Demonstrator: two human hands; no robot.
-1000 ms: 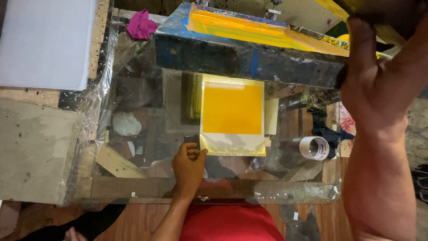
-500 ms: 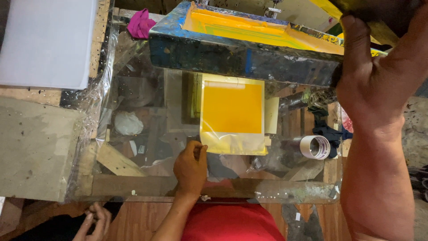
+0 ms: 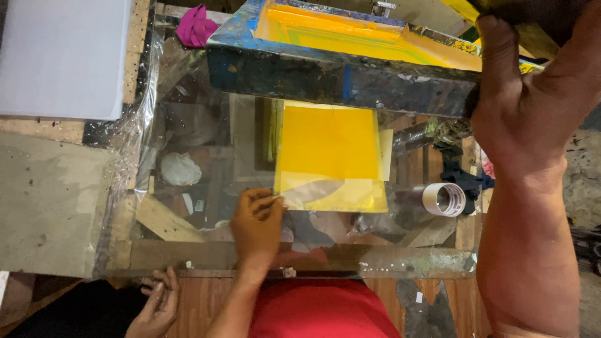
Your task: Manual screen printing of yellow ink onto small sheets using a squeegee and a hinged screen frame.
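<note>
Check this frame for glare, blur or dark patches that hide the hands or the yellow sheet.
Head view: glare streaks the glass tabletop and yellow sheet; left hand at its corner is sharp; right hand on the raised screen frame looms large, slightly soft; the frame's underside is shadowed.

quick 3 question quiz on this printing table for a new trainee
1. True or false: the right hand grips one end of the blue screen frame.
2. Where does the left hand pinch the yellow sheet? A) at its near left corner B) at its far right corner C) nowhere, the hand lies flat on the glass
3. Fill in: the roll of tape lies to the ___ of the yellow sheet.

Key: 1 true; 2 A; 3 right
</note>
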